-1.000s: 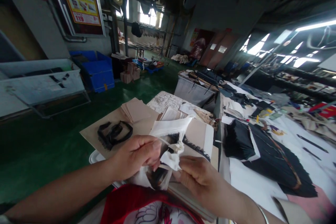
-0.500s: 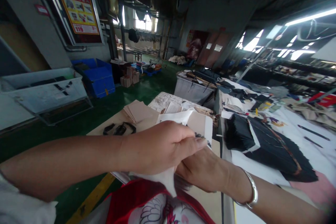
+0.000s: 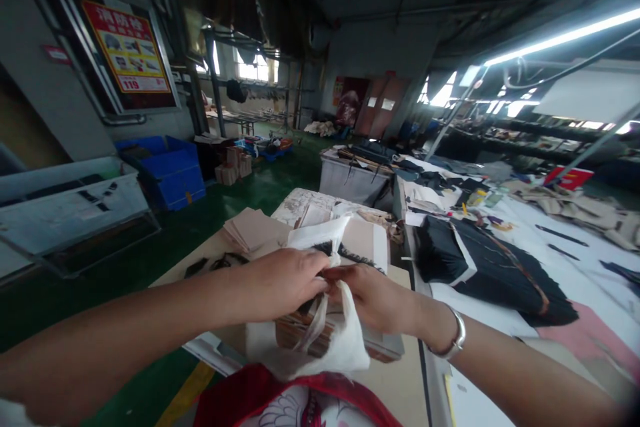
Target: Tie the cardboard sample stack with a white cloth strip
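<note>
Change: the hands have dropped lower and drawn closer than half a second ago, their fingertips now meeting at about 12 o'clock in the view.
Left hand: the left hand (image 3: 280,283) is curled closed, pinching the thin white wrapping (image 3: 340,340) from the 9 o'clock side.
Right hand: the right hand (image 3: 367,297) is also closed on the wrapping, with its fingers reaching toward the left hand from 3 o'clock; a silver bangle (image 3: 453,337) sits on that wrist.
Wrapping: it rises in a loose peak above the grip and hangs in folds below it, over a patterned brown stack (image 3: 300,328).
Nearby: a black fringed strip (image 3: 350,257) lies just beyond the fingers; a pile of tan card pieces (image 3: 253,228) sits at 11 o'clock.
Further: black fabric (image 3: 493,273) lies on a white-covered table (image 3: 500,320) at 3 o'clock; a blue plastic crate (image 3: 165,177) stands at 10 o'clock.
</note>
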Demonstrator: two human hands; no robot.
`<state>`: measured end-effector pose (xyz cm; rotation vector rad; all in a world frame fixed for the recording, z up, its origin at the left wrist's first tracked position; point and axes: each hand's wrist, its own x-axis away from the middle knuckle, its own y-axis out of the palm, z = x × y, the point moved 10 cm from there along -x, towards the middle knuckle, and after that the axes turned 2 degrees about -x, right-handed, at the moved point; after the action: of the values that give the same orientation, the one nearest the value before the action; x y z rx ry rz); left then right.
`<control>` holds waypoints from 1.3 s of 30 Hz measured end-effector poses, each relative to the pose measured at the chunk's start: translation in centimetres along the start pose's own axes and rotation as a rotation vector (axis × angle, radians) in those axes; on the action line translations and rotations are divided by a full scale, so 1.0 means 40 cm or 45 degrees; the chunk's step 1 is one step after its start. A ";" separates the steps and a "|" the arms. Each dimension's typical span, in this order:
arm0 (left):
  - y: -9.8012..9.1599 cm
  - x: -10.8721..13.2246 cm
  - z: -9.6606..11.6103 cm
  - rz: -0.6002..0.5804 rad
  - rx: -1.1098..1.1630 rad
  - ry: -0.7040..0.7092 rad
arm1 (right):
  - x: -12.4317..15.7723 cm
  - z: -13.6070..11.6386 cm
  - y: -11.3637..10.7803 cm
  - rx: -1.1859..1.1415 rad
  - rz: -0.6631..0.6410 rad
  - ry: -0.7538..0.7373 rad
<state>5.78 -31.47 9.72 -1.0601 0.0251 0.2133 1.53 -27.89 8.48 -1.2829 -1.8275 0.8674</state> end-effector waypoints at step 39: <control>0.027 -0.021 0.040 0.237 0.097 0.647 | 0.125 -0.023 -0.042 0.461 0.734 -0.201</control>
<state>4.64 -29.72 9.68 -1.0133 0.5870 0.1047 0.35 -23.47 11.26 -1.5506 -1.3269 1.5656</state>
